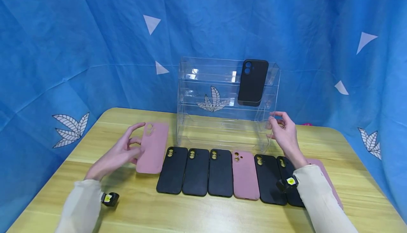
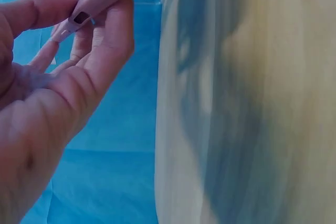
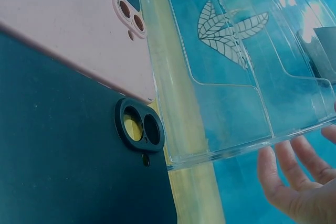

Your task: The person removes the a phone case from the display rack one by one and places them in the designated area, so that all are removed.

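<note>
My left hand point(image 1: 119, 153) grips a pink phone case point(image 1: 154, 148) by its left edge, raised and tilted beside the left end of a row of cases. In the left wrist view, thumb and fingers hold the pink case at its edge. A clear acrylic rack point(image 1: 219, 144) with stepped tiers stands at the back of the table. Its upper right tier carries a black phone case point(image 1: 253, 83), standing upright. My right hand point(image 1: 286, 134) is at the rack's right side; in the right wrist view its fingertips touch the side panel, with the thumb out of sight.
In front of the rack lies a row of phone cases: several black ones point(image 1: 171, 171) and a pink one point(image 1: 246, 176) between them. Another pink case point(image 1: 321, 169) is partly hidden under the right forearm. Behind the wooden table point(image 1: 178, 213) hangs a blue curtain point(image 1: 111, 31).
</note>
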{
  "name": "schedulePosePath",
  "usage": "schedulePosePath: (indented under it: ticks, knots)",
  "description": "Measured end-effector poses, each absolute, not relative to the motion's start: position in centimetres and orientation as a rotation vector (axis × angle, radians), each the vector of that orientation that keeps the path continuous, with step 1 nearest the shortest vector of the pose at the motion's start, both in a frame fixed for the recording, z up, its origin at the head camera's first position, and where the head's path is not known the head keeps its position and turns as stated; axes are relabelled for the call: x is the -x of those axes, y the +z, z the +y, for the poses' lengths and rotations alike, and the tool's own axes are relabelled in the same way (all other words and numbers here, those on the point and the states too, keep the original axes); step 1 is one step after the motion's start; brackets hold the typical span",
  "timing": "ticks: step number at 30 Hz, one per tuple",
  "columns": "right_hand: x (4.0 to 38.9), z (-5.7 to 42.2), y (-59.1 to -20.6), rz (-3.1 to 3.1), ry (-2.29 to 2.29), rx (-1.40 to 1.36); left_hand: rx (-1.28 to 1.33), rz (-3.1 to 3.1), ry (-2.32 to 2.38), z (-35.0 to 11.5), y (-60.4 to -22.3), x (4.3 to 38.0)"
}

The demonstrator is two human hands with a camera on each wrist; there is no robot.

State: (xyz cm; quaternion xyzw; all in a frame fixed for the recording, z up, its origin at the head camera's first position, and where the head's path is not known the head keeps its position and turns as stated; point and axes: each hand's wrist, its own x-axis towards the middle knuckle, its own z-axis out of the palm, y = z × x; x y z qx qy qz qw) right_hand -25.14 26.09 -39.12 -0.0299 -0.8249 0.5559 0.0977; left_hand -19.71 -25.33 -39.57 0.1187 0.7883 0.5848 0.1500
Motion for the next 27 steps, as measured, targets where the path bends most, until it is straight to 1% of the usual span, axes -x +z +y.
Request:
schedulePosePath:
  ticks: [10, 19, 27]
  knots:
    - [25.2, 26.2, -39.2, -2.45, 1.642, 0.096, -0.231, 2.224, 1.544, -26.3, -40.1, 19.0]
    - [25.1, 26.1, -39.0, -2.447, 1.642, 0.095, -0.201, 2.129, 1.563, -26.5, -40.8, 19.1]
    - [25.1, 26.1, -39.0, -2.449, 1.641, 0.09, -0.182, 2.215, 1.444, -26.5, -41.2, 19.2]
